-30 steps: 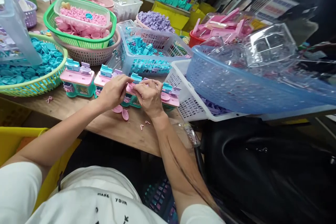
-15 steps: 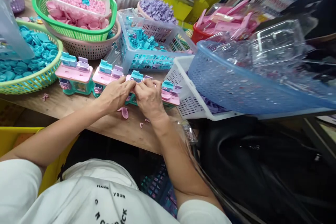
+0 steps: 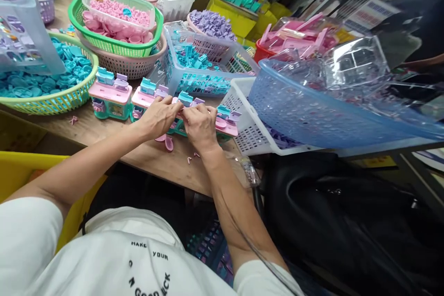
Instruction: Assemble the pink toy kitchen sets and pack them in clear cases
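A row of small pink and teal toy kitchen units stands along the table, with blue and purple pieces on their tops. My left hand (image 3: pixel 159 116) and my right hand (image 3: pixel 201 127) meet over one toy kitchen (image 3: pixel 186 98) toward the right of the row. Both hands are closed on its top front, fingertips close together; whatever small part lies under them is hidden. Left of my hands stand two more toy kitchens (image 3: pixel 111 95), and another toy kitchen (image 3: pixel 227 125) is just right of my right hand. Pink oval pieces (image 3: pixel 169 143) lie before the row.
Behind the row are a yellow-green basket (image 3: pixel 69 102) of blue parts, a green basket (image 3: pixel 118 47) of pink parts and a clear-blue crate (image 3: pixel 208 84). A white basket (image 3: pixel 244 141) and large blue basket (image 3: pixel 287 101) with clear plastic packaging flank the right. Tiny pink bits (image 3: pixel 189 160) lie nearby.
The view has shifted slightly, so the row and baskets at left appear farther right. Both hands stay closed at the same toy kitchen, with little visible change in their grip.
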{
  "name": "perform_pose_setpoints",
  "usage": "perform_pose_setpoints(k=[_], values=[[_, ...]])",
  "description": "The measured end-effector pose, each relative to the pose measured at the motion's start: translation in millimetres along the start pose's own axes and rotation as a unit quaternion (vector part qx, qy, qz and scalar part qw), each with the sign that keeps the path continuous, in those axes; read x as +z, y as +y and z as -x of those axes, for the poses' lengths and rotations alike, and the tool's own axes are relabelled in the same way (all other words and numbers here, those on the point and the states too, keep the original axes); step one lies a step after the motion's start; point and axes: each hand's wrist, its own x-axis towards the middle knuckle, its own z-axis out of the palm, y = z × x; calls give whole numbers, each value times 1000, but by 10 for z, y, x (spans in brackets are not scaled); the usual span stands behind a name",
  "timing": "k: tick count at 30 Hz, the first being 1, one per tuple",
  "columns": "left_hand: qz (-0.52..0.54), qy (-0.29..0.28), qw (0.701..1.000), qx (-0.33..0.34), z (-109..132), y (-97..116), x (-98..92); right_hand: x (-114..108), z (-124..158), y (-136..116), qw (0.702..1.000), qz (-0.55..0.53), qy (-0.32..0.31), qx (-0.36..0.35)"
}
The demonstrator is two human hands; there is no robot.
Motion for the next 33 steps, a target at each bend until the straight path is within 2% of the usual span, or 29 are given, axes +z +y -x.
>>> perform_pose_setpoints(k=[2, 4, 7, 8, 10, 13, 16, 19, 22, 24, 26, 28, 33], values=[[-9, -8, 1000, -8, 4, 42, -28, -30, 10, -2, 1000, -26, -6, 11], [-10, -1, 1000, -2, 48, 82, -67, -58, 104, 44, 997, -69, 14, 17], [2, 52, 999, 12, 230, 165, -73, -63, 458, 172, 986, -142, 77, 52], [3, 65, 998, 13, 311, 201, -52, -51, 616, 213, 980, -167, 81, 70], [-11, 63, 998, -3, 463, 281, 23, -17, 931, 270, 970, -217, 47, 103], [-46, 7, 998, -50, 595, 373, 162, 29, 1245, 290, 955, -262, -30, 136], [-60, -31, 995, -70, 617, 391, 258, 53, 1313, 286, 953, -258, -54, 148], [-46, -3, 997, -56, 616, 382, 292, 76, 1281, 290, 965, -218, -45, 141], [23, 29, 998, -49, 631, 428, 335, 121, 1274, 299, 976, -183, -23, 114], [109, 32, 990, -80, 633, 496, 385, 148, 1279, 312, 979, -172, -28, 105], [210, 35, 967, -140, 622, 575, 434, 152, 1281, 327, 979, -173, -40, 97], [318, 45, 925, -205, 605, 649, 461, 129, 1282, 337, 978, -186, -54, 76], [565, 40, 769, -295, 562, 721, 439, 36, 1291, 350, 974, -204, -86, 49]])
